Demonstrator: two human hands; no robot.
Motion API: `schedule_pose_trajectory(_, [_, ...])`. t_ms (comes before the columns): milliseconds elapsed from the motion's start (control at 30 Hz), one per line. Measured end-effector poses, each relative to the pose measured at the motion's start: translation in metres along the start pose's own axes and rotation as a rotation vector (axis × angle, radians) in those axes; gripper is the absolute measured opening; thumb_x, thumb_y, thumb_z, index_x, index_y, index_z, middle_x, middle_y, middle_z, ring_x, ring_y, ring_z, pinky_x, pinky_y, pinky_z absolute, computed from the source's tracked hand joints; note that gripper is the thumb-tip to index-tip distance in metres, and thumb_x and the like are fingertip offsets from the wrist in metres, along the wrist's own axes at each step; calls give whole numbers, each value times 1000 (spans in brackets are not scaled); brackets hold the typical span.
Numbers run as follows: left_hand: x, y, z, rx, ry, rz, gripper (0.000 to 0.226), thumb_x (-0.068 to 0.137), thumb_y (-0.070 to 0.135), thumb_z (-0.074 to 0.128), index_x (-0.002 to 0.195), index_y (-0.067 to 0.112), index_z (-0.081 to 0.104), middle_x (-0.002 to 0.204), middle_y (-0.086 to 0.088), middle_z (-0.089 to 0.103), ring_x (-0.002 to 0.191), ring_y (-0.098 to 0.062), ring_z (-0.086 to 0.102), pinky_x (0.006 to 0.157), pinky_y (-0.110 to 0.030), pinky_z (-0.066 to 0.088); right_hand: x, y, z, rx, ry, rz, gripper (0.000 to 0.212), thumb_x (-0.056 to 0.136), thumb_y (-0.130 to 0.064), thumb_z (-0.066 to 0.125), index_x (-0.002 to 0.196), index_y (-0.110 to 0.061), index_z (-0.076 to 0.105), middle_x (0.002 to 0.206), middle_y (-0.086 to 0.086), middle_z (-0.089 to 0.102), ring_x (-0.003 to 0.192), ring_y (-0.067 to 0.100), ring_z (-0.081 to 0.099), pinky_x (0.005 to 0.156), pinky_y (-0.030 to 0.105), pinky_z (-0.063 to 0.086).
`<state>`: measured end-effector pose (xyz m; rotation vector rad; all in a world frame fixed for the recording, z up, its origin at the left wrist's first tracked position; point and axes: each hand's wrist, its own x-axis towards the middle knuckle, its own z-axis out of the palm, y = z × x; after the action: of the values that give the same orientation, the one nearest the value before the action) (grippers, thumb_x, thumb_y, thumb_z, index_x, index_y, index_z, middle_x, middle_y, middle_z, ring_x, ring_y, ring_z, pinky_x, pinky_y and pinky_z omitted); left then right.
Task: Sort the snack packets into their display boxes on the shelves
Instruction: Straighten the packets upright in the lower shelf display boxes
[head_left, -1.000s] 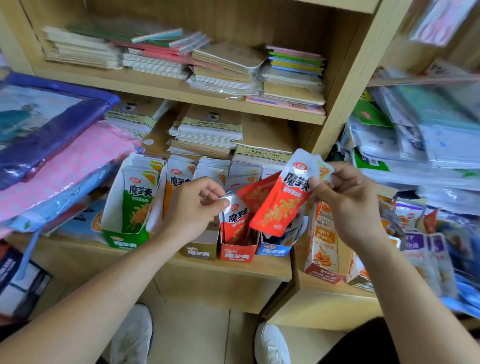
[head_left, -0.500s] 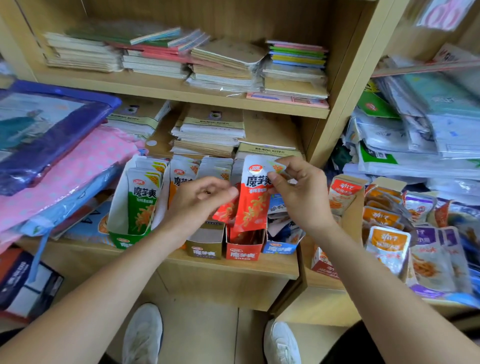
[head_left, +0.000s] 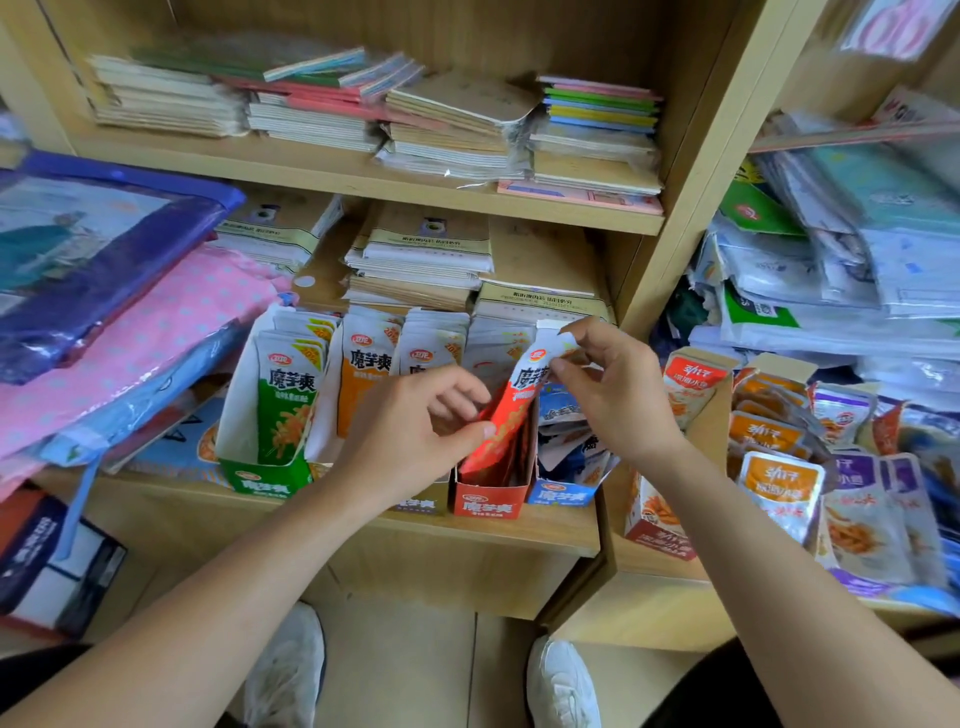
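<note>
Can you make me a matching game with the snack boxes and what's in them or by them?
Things:
1. green box
2. red box
3. blue box
4. red packet

States:
A. held by both hands
B. leftmost in the row
C. right of the red box
D. the held packet is going into it

Pairs: 1-B, 2-D, 3-C, 4-A. The left hand grips low, the right hand pinches the top.
</note>
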<state>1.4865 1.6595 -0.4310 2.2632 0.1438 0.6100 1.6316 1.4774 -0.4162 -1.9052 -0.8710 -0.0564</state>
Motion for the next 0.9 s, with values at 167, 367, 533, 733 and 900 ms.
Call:
schedule_pose_trajectory(167, [2,-5,4,-42,-39,-31,9,81,25,80,88,30,79,77,17,74,72,-3,70,68,-34,60,0,1,-5,-92,-42,-31,7,92,-5,69,95,-10,68,88,-7,70,86,6,68,76,34,59])
schedule_pose_trajectory(367, [0,5,6,-131,6,3,45,75,37,87,117,30,71,89,22,71,74,-8,71,65,-27,58,-2,-3,2,-237,-121,-150,12,89,-7,73,100,-11,70,87,-6,68,83,10,66,76,28,55])
schedule_pose_trajectory(533, [1,7,12,-44,67,80,34,79,25,86,111,24,73,84,23,69,70,-4,69,62,-27,58,-3,-5,1,-213,-44,-181,15,91,-7,71,105,-11,75,96,0,75,87,4,65,76,11,52])
schedule_pose_trajectory(733, [3,9,11,18,127,94,22,83,21,82,103,27,75,74,14,66,63,-7,64,58,-21,48,-4,-8,3,-193,-193,-289,18,89,0,70,102,-11,77,103,-1,72,96,7,65,81,21,54])
schedule_pose_trajectory(900, [3,5,12,319,90,55,30,78,32,83,66,32,55,59,18,42,54,-2,45,48,-23,35,-6,-7,13,-215,-279,-256,31,86,0,74,111,-18,75,107,-2,58,94,12,62,82,22,54])
